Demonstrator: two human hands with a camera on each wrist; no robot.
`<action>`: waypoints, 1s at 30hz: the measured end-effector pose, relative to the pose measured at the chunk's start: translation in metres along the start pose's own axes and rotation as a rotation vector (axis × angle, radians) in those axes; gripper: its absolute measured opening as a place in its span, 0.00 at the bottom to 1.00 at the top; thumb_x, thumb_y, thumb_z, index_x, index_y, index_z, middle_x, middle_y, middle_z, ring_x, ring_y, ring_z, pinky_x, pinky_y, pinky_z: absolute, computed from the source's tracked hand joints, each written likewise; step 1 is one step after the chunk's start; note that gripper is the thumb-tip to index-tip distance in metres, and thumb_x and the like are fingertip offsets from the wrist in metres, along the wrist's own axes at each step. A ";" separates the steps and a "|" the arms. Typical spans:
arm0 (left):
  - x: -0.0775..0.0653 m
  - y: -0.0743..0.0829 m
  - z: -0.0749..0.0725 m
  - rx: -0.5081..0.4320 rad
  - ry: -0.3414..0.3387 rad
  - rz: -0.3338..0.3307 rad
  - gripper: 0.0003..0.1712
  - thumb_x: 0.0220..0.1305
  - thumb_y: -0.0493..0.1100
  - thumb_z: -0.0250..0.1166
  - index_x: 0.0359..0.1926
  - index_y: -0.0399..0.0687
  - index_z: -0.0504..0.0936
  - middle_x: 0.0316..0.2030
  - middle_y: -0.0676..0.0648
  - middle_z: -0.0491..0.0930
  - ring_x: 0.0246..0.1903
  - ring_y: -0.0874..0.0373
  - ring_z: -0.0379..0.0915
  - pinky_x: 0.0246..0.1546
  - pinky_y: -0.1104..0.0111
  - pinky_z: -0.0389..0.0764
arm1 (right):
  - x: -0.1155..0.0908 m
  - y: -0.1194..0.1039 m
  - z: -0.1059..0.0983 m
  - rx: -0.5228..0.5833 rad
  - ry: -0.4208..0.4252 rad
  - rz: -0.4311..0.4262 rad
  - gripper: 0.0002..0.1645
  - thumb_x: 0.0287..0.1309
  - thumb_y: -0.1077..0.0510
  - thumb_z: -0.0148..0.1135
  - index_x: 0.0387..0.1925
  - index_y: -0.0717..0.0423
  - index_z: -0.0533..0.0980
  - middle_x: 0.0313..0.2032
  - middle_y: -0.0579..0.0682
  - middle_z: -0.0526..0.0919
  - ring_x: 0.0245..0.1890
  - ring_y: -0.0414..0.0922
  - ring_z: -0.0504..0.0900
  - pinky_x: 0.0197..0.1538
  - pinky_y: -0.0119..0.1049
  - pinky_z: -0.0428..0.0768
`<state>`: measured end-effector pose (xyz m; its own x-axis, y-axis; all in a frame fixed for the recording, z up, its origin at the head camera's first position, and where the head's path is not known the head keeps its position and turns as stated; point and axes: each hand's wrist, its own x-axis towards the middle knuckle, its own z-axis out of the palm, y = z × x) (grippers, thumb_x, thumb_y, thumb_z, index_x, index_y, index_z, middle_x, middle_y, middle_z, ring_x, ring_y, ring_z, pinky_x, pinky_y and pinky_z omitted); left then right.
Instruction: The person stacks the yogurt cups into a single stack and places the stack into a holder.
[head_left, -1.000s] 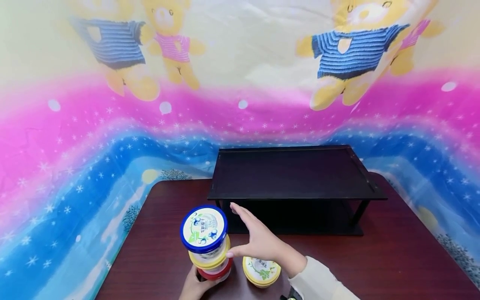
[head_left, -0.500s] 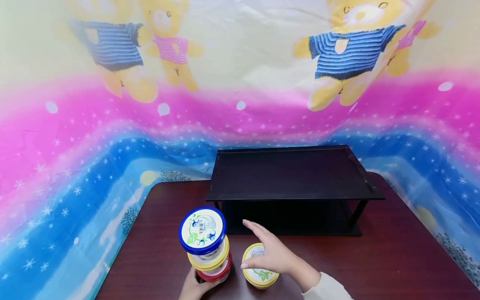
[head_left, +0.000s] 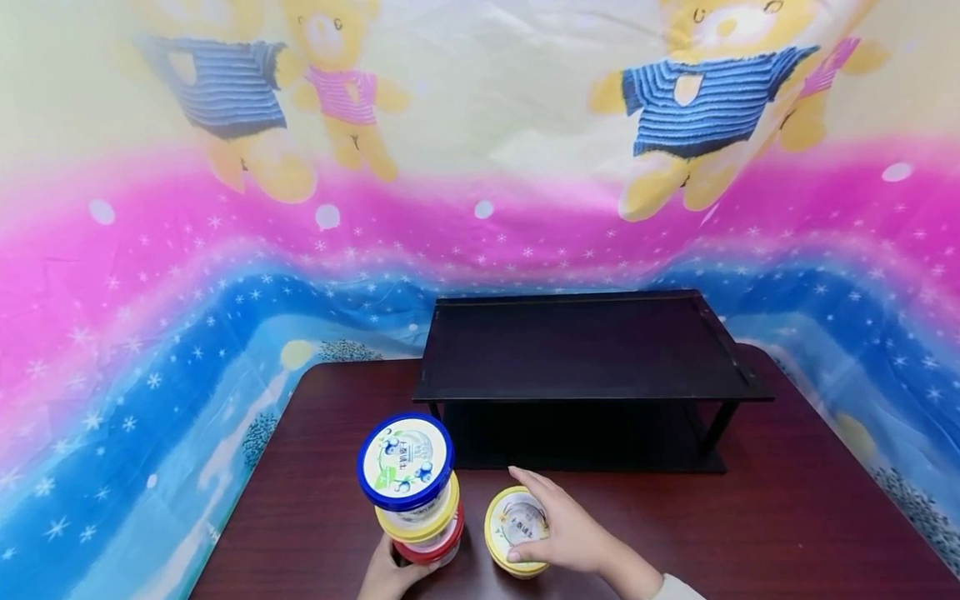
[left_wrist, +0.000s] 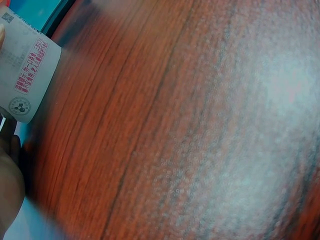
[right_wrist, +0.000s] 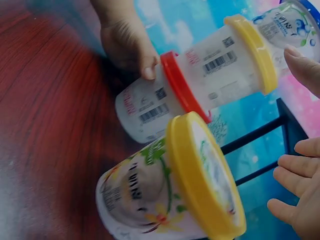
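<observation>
A stack of three tubs stands left of centre in the head view: a blue-lidded tub (head_left: 406, 460) on top, a yellow-lidded tub (head_left: 422, 525) in the middle, a red-lidded tub (head_left: 442, 546) at the bottom. My left hand (head_left: 388, 573) grips the red-lidded tub low down. To the right sits a separate yellow-lidded tub (head_left: 510, 521) with a flower print. My right hand (head_left: 573, 533) hovers at its lid with thumb and fingers spread; the right wrist view shows the fingers (right_wrist: 295, 175) apart from it. A white tub's side (left_wrist: 27, 65) shows in the left wrist view.
A black two-tier rack (head_left: 592, 346) stands at the back of the dark red wooden table (head_left: 780, 517). A cloth backdrop (head_left: 480, 167) printed with bears hangs behind and around the table.
My right hand has moved from beside the stack, rightward and down, to the separate yellow-lidded tub. My left hand and the stack stay nearly in place.
</observation>
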<state>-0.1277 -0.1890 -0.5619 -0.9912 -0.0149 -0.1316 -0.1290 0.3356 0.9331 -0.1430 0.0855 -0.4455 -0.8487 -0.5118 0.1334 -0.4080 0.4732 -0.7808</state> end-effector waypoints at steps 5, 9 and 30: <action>0.000 0.001 0.000 -0.009 -0.006 0.014 0.41 0.37 0.45 0.72 0.52 0.37 0.63 0.47 0.42 0.70 0.49 0.49 0.61 0.49 0.57 0.60 | -0.006 0.007 0.003 -0.051 0.042 -0.008 0.53 0.31 0.41 0.69 0.59 0.57 0.58 0.56 0.56 0.62 0.54 0.54 0.60 0.50 0.57 0.60; 0.000 0.001 0.000 -0.020 -0.004 0.022 0.41 0.37 0.45 0.72 0.52 0.37 0.63 0.47 0.42 0.70 0.49 0.49 0.61 0.49 0.57 0.59 | -0.010 0.014 0.006 -0.053 0.058 -0.007 0.54 0.29 0.39 0.69 0.58 0.58 0.59 0.55 0.55 0.64 0.54 0.54 0.61 0.49 0.57 0.60; 0.000 -0.001 0.000 0.011 -0.019 0.027 0.41 0.37 0.47 0.72 0.51 0.37 0.62 0.46 0.42 0.71 0.47 0.49 0.64 0.47 0.59 0.64 | -0.018 0.040 0.017 -0.041 0.091 -0.042 0.57 0.23 0.40 0.72 0.58 0.60 0.61 0.58 0.50 0.62 0.56 0.53 0.58 0.49 0.57 0.59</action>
<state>-0.1278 -0.1895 -0.5629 -0.9935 0.0121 -0.1132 -0.1020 0.3462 0.9326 -0.1382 0.1017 -0.4897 -0.8569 -0.4651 0.2222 -0.4558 0.4825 -0.7480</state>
